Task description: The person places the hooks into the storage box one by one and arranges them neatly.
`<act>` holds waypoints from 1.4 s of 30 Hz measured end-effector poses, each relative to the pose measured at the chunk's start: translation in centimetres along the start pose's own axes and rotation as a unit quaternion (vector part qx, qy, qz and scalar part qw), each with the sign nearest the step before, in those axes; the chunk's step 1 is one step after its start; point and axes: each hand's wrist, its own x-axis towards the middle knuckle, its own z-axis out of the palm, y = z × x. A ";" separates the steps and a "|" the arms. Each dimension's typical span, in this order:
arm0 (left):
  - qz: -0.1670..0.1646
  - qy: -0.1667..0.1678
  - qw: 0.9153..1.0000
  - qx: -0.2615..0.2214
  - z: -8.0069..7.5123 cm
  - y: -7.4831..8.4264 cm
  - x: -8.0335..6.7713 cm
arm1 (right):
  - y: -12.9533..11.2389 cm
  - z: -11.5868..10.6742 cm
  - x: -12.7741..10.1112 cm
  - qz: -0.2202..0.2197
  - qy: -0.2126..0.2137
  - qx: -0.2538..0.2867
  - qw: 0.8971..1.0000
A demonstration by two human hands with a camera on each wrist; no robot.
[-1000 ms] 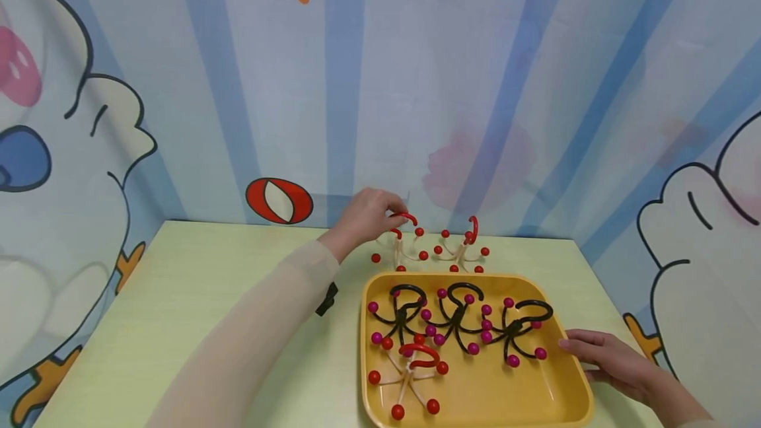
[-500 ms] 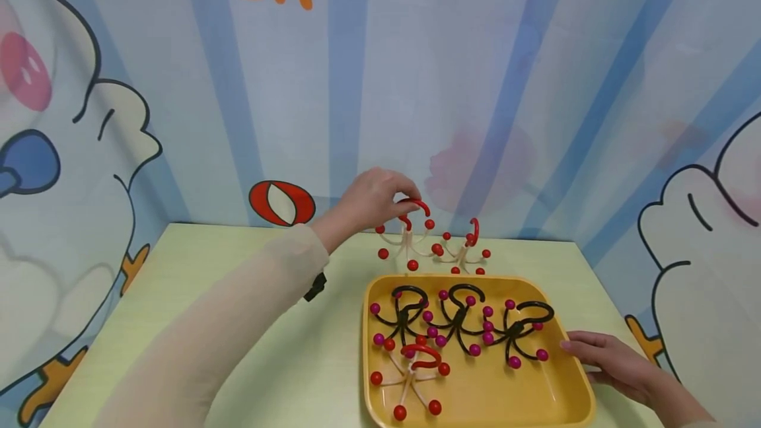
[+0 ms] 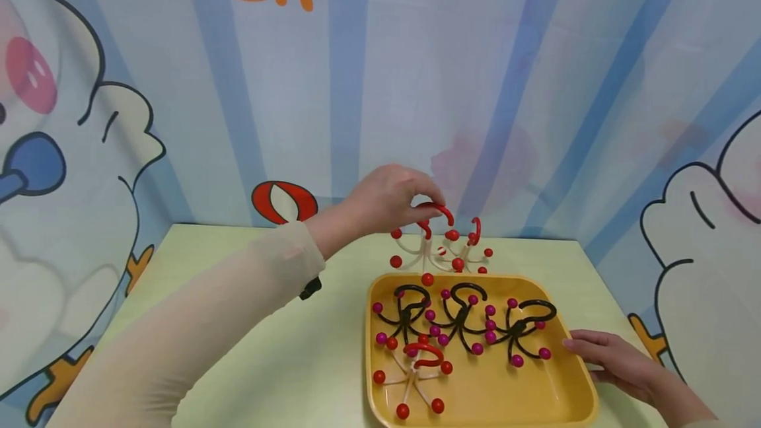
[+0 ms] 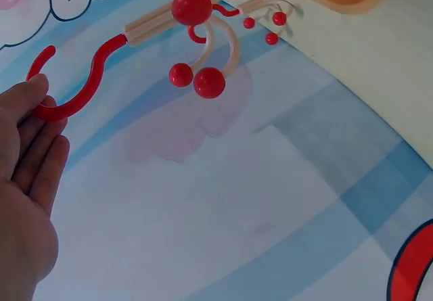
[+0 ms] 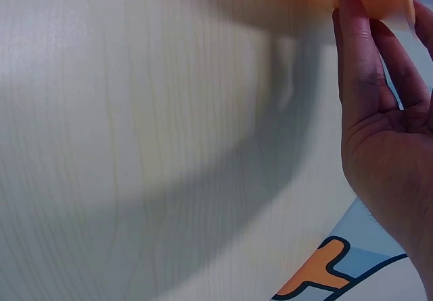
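My left hand pinches the red hook of a hanger with cream arms tipped in red balls, which it holds up behind the yellow tray. In the left wrist view, thumb and fingers meet on the red curve. A similar red-hooked hanger stands on the table behind the tray. Inside the tray are three black hangers with pink balls, and one red-and-cream hanger at front left. My right hand grips the tray's right rim, thumb over the edge.
The pale wood-grain table ends at a blue striped cloth backdrop with printed cartoon figures. A small black object shows just beyond the left sleeve.
My left hand has raised the red-hooked hanger and carried it to the right, in front of the other one at the back. The right hand stays on the tray.
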 end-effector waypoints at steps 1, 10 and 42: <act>0.005 0.004 1.000 -0.004 -0.1 0.3 0.0 | 0.0 0.0 0.0 0.002 0.002 0.001 1.000; 0.024 0.028 0.997 -0.061 -0.3 3.4 0.6 | 0.1 0.0 0.0 0.003 0.005 0.006 1.000; -0.094 0.019 0.974 -0.207 9.0 11.8 -3.5 | -0.1 -0.2 0.0 0.012 -0.001 0.004 1.000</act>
